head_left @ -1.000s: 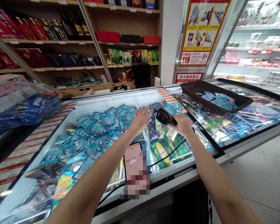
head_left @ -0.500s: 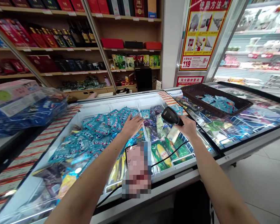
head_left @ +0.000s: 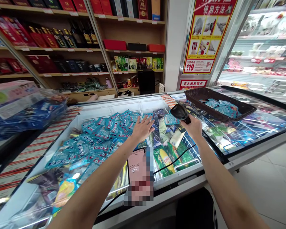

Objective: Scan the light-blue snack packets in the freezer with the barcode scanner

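Observation:
My left hand reaches over the open chest freezer, fingers spread, resting on the right edge of a heap of blue packets. One blue packet appears to hang in mid-air between my hands, just past the fingertips. My right hand is closed round the grip of a black barcode scanner, whose head points left toward that packet. Its black cable trails back across the freezer's front edge.
A dark wicker basket holding several blue packets sits on the freezer's glass lid at right. A pink phone with a timer lies at the front edge. Green and yellow packets fill the wire compartment. Wrapped boxes are stacked at left; shelves stand behind.
My left hand pressed down onto the blue heap, then lifted and opened, and a blue packet now shows by the scanner. The scanner hand rose and shifted right.

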A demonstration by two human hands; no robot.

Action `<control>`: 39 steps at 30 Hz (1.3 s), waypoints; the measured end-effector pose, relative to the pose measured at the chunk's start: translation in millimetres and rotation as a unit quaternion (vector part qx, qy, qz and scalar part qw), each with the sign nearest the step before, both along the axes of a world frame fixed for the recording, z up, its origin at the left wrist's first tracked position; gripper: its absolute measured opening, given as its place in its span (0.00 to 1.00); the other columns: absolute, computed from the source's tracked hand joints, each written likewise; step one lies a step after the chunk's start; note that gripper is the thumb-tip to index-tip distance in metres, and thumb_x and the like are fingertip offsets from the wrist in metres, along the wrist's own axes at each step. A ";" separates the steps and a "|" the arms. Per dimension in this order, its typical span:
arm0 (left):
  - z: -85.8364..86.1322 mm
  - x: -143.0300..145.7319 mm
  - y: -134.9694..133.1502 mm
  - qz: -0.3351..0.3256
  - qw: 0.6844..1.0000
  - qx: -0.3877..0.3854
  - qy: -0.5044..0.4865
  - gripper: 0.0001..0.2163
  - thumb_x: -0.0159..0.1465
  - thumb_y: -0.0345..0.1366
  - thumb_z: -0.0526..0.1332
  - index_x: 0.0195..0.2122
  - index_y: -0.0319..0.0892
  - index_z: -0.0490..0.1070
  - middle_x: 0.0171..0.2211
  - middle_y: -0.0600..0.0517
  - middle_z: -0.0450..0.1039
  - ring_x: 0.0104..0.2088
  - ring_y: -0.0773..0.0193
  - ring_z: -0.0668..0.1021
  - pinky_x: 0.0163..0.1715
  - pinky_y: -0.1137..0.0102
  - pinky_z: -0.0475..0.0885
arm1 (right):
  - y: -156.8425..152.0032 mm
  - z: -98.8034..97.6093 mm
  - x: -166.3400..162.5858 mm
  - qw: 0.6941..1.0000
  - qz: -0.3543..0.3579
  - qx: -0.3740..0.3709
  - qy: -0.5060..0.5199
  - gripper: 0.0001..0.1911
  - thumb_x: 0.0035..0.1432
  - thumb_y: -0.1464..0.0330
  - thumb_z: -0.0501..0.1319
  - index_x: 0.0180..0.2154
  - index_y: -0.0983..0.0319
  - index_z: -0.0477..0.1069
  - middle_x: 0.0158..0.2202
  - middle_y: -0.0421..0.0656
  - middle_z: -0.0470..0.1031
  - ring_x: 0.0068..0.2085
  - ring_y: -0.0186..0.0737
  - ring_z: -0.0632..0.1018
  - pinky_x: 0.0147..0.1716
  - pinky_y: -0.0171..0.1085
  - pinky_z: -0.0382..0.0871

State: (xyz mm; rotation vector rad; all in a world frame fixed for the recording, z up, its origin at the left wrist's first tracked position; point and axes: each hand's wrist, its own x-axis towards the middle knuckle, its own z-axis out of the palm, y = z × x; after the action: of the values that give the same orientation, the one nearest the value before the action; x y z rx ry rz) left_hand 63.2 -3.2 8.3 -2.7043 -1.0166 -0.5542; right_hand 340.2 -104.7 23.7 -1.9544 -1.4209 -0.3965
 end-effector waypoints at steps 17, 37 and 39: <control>-0.3 -37.7 7.1 0.066 0.996 0.026 0.054 0.22 0.68 0.43 0.40 0.58 0.47 0.63 0.57 0.51 0.65 0.57 0.57 0.66 0.59 0.56 0.52 | 11.0 -0.5 4.7 0.995 0.008 0.012 0.095 0.21 0.50 0.52 0.57 0.38 0.60 0.74 0.30 0.45 0.77 0.33 0.47 0.76 0.30 0.37 0.61; 5.9 -93.7 1.3 0.104 0.993 0.024 0.048 0.20 0.67 0.40 0.43 0.56 0.49 0.64 0.56 0.49 0.67 0.56 0.58 0.68 0.56 0.58 0.57 | 6.2 -7.7 -9.1 0.999 0.002 -0.001 0.049 0.22 0.50 0.52 0.57 0.41 0.59 0.74 0.29 0.46 0.76 0.32 0.45 0.75 0.31 0.37 0.60; 7.8 -95.7 0.6 0.110 0.992 0.029 0.053 0.20 0.67 0.40 0.42 0.55 0.49 0.65 0.55 0.49 0.67 0.54 0.59 0.69 0.56 0.59 0.57 | 5.1 -7.0 -6.2 0.998 0.005 0.008 0.062 0.22 0.50 0.52 0.57 0.39 0.60 0.74 0.29 0.46 0.76 0.33 0.46 0.75 0.31 0.37 0.61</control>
State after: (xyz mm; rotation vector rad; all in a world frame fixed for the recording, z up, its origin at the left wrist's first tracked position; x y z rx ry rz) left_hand -32.5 -2.6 16.1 -2.4987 -1.2276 -0.3884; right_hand 334.0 -99.6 16.8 -1.9243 -1.3447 -0.2754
